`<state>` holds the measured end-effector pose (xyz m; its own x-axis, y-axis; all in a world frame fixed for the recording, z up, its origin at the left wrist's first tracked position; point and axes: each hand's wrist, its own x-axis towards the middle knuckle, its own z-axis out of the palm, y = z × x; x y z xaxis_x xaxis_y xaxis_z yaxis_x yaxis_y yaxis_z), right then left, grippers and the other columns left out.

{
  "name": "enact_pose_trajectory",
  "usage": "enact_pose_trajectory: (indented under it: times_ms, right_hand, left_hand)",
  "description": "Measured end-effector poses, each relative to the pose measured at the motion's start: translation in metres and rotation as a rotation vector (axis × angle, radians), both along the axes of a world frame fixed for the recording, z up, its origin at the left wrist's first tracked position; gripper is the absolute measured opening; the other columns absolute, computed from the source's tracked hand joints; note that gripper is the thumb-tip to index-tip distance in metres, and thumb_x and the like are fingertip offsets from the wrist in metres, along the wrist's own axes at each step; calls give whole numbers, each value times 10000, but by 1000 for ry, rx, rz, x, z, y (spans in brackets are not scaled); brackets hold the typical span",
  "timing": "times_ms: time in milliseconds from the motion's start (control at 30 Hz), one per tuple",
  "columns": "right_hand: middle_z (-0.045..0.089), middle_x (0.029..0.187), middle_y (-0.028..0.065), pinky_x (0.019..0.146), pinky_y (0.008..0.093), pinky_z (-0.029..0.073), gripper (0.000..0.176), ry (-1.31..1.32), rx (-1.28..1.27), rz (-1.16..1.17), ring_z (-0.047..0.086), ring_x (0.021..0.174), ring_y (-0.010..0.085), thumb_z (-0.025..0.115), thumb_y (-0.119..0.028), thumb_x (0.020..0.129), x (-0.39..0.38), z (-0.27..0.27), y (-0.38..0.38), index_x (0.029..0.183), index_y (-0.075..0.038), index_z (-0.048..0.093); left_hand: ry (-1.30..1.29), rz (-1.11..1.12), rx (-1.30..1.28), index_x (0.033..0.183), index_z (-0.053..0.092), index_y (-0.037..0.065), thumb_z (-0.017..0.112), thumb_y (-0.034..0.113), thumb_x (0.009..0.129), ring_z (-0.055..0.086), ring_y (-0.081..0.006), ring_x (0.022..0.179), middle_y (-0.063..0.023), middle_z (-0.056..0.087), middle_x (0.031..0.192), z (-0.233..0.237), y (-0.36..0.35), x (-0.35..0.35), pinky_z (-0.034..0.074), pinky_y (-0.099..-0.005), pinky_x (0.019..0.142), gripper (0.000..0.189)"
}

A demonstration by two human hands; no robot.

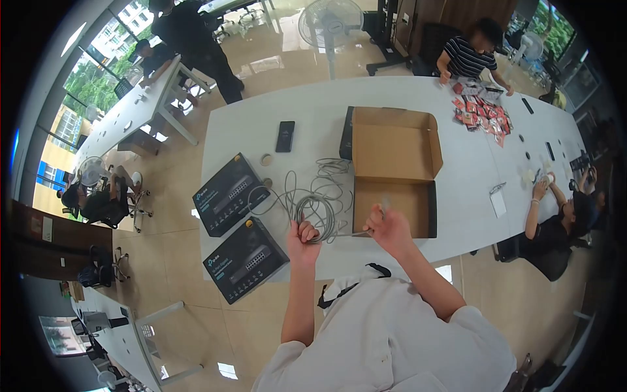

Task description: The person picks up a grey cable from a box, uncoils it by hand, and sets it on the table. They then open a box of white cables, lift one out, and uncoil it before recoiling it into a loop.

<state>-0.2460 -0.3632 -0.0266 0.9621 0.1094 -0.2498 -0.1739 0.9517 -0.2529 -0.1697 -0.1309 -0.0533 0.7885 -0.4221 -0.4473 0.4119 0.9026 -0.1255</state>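
Note:
My left hand (pixel 303 239) is closed around a coil of grey network cable (pixel 313 208), held over the front of the table. Loose loops of the same cable spread behind the coil and across the nearer black box. My right hand (pixel 387 228) is closed on a stretch of this cable running from the coil, in front of the open cardboard box (pixel 397 142). That box has a brown inside and black outer sides, its lid folded back. Two black switch boxes, one (pixel 230 194) behind the other (pixel 245 260), lie to the left of my left hand.
A black phone (pixel 285 136) lies farther back on the white table (pixel 261 108). A standing fan (pixel 330 26) is beyond it. At the far right, a person in a striped shirt (pixel 471 57) sits by a pile of red packets (pixel 482 116). Another person (pixel 560 215) works along the right edge.

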Motion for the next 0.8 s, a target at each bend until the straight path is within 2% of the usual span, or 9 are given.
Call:
enact_pose_trajectory:
  times_ms: [100,167,233,333,433,600,700,800]
  right_hand:
    - [392,704,-6,782,366,429,153,172,175,-113,424,681,158,472,-208,921,-2,-6,-1,1001,-85,511]
    - [411,711,-8,792,363,437,131,201,68,-58,438,693,151,457,-198,935,-8,-27,-2,973,-86,512]
    - [445,731,-6,811,364,446,116,206,-32,4,466,721,146,452,-186,947,-14,-21,0,952,-88,513]
    - [520,795,3,856,372,459,89,168,-146,113,524,795,143,469,-163,957,-24,-9,2,930,-94,518]
    - [573,875,8,894,380,462,49,131,-177,206,561,872,140,508,-129,949,-27,-6,3,912,-103,527]
    - [585,928,0,913,355,451,40,34,-204,257,564,897,121,575,-91,921,-33,12,12,906,-104,541]
    - [579,932,-6,922,325,432,96,-158,-564,302,554,899,109,631,-84,885,-39,2,15,921,-102,544]
    - [582,937,-6,913,313,421,155,-349,-814,395,546,918,109,673,-89,849,-41,7,9,943,-80,550]
  left_hand:
    - [-35,-18,-156,1087,507,-39,416,296,987,279,-89,500,35,293,619,15,-11,-4,289,-239,528,361]
    - [-77,-23,-181,1183,476,-59,417,267,973,304,-92,530,30,311,641,28,-18,-7,303,-244,551,392]
    - [-124,-29,-154,1249,443,-69,410,211,954,348,-96,577,19,343,675,39,-23,-10,325,-248,584,408]
    - [-212,-31,-35,1193,467,-40,438,188,929,409,-123,703,-10,442,791,42,-27,-10,349,-274,675,350]
    - [-274,-80,1,1233,459,4,440,165,934,471,-142,830,-27,518,957,42,-30,-11,368,-280,758,341]
    - [-352,-153,119,1314,432,94,464,124,933,523,-157,930,-20,543,1139,30,-40,-11,422,-318,809,384]
    - [-428,-203,253,1379,379,115,481,101,922,546,-167,950,-36,527,1230,32,-45,-15,456,-326,814,469]
    - [-495,-272,403,1436,292,114,499,98,908,568,-178,975,-72,497,1307,37,-48,-18,476,-310,822,568]
